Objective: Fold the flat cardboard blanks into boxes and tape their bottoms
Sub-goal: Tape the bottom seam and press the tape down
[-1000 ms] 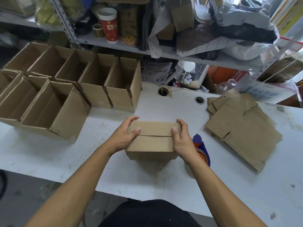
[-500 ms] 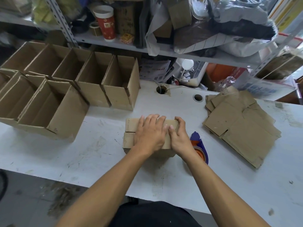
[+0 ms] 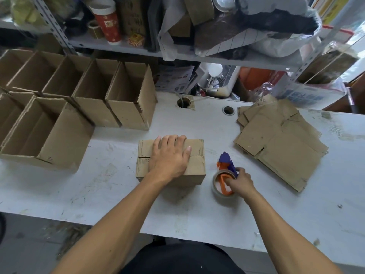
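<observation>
A small cardboard box (image 3: pixel 197 167) stands bottom-up in the middle of the white table (image 3: pixel 110 180), its two bottom flaps folded shut. My left hand (image 3: pixel 169 157) lies flat on those flaps with straight fingers, pressing them down. Just right of the box lies a tape dispenser (image 3: pixel 224 180) with an orange and purple frame and a roll of clear tape. My right hand (image 3: pixel 240 179) grips the dispenser at its frame. A stack of flat cardboard blanks (image 3: pixel 280 143) lies at the right of the table.
Several folded open boxes (image 3: pixel 59 133) stand in rows at the left and back left. Two cable holes (image 3: pixel 228 110) sit in the table behind the box. A cluttered metal shelf (image 3: pixel 197 56) with a red cup, bags and cardboard runs along the back.
My right hand left the box and moved right onto the tape dispenser, taking hold of it. My left hand stayed flat on the folded flaps.
</observation>
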